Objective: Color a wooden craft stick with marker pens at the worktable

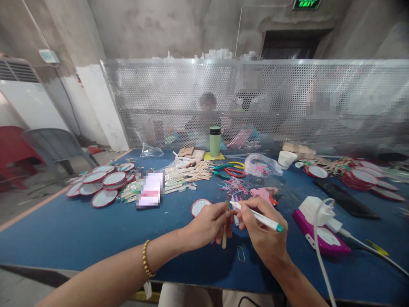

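Head view: left hand pinches stick just above desk, seemingly to steady it, while right hand grips pen writing-fashion, tip near stick's far end, likely for control.

held stick: 1 | teal-ended marker: 1 | tumbler: 1 | bracelet: 1

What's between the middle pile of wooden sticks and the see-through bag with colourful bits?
In the head view, tools with yellow, teal and orange handles, perhaps pliers, lie between the wooden sticks and the plastic bag.
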{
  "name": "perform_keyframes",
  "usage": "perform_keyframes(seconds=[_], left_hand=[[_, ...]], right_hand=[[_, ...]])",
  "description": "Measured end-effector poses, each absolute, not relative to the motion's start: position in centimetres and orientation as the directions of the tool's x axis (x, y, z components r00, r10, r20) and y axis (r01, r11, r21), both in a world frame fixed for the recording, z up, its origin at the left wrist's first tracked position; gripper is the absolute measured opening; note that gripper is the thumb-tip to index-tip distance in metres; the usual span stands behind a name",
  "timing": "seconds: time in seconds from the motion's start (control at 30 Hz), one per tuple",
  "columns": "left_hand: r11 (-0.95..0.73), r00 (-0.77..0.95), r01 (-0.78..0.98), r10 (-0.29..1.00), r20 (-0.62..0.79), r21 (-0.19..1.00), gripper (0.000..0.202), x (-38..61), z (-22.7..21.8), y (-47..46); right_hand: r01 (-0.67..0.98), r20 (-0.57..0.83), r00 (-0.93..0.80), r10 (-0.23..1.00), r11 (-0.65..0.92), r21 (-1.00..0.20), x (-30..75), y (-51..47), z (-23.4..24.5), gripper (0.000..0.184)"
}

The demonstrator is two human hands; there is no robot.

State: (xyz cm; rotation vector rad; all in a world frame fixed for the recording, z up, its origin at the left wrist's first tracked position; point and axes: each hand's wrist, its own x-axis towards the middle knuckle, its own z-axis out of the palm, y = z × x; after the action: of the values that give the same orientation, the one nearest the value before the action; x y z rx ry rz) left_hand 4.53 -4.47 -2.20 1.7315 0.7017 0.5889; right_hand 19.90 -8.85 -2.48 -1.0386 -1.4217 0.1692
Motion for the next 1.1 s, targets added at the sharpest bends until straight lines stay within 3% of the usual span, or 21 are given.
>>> perform_keyframes(seconds=[0.17,0.43,1.1], left_hand=[[-0.186,0.703,0.134,0.71,0.039,0.973,0.052,4.48,-2.1,-4.43],[-0.167,0.696,0.146,0.718,0.019,0.975,0.05,4.52,-2.25,-4.35],[-0.145,0.7,0.111,0.714,0.026,0.983,0.058,4.56,-2.34,-4.23]], right_hand=[[0.441,0.701,0.236,0.673,0.569,-0.694,19.87,-8.91,-2.39,0.017],[0.52,0.744,0.197,0.639,0.575,-0.631,19.96,-8.76,-2.26,0.018],[0.523,0.773,0.193,0.605,0.603,-0.602,19.9,-8.82,-2.35,0.018]])
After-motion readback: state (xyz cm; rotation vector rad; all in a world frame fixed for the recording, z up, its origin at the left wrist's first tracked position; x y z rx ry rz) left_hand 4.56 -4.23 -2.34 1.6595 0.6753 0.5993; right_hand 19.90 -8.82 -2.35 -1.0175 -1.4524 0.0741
